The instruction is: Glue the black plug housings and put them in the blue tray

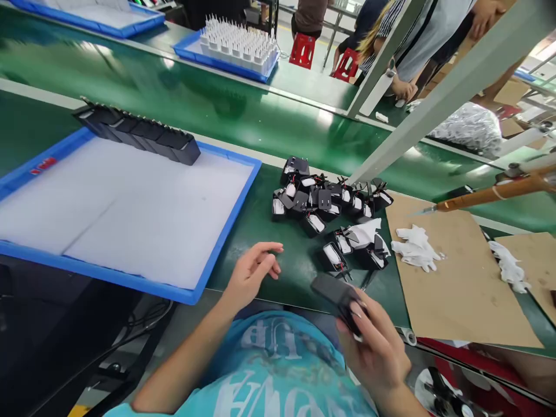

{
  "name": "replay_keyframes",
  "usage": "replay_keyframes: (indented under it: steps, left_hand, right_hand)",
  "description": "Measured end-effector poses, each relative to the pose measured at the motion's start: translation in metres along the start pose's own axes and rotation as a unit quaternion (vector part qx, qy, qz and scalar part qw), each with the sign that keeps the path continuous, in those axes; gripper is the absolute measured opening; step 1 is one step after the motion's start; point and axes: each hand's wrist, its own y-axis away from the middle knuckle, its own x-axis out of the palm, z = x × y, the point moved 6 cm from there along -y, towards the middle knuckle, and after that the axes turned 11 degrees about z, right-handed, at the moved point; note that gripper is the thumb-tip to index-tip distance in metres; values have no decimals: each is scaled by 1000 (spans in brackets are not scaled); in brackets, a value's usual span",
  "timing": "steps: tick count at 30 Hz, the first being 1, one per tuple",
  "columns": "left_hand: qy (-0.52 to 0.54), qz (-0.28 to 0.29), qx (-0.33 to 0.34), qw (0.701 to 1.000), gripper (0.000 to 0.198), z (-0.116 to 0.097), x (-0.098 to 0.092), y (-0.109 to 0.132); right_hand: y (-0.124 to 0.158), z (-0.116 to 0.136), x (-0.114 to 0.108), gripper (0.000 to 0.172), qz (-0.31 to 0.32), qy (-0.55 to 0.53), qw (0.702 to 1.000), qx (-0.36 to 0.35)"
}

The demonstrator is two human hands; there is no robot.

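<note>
— Inspector: Where was the black casing [332, 288]?
— Assistant: At the surface's [260, 231] near edge, in the right hand [373, 341], fingers closed around it.
— Inspector: And the left hand [252, 275]?
— Assistant: Empty, fingers loosely spread, by the blue tray's [226, 231] near right corner, apart from the pile of black parts [325, 202].

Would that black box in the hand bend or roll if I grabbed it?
Probably stiff: the black box shows flat, straight edges in the right hand. Likely light, since one hand holds it up. Its boxy shape shouldn't roll.
</note>
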Motion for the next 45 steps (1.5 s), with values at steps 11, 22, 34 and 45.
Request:
replay_keyframes:
  steps: [11, 22, 34, 45]
  left_hand:
    - [66, -41, 27, 997, 20, 9, -7, 1]
    - [54, -33, 21, 998, 21, 5, -7, 0]
    - [-125, 12, 154, 980, 45, -19, 11, 9]
    - [-278, 23, 293, 915, 65, -62, 73, -2]
  right_hand:
    - [-1, -8, 0, 40, 5, -36, 999, 5]
    - [16, -12, -5, 54, -25, -40, 999, -27]
    - [29, -35, -5, 37, -125, -208, 965, 104]
    - [-5, -16, 32, 34, -38, -657, 677, 328]
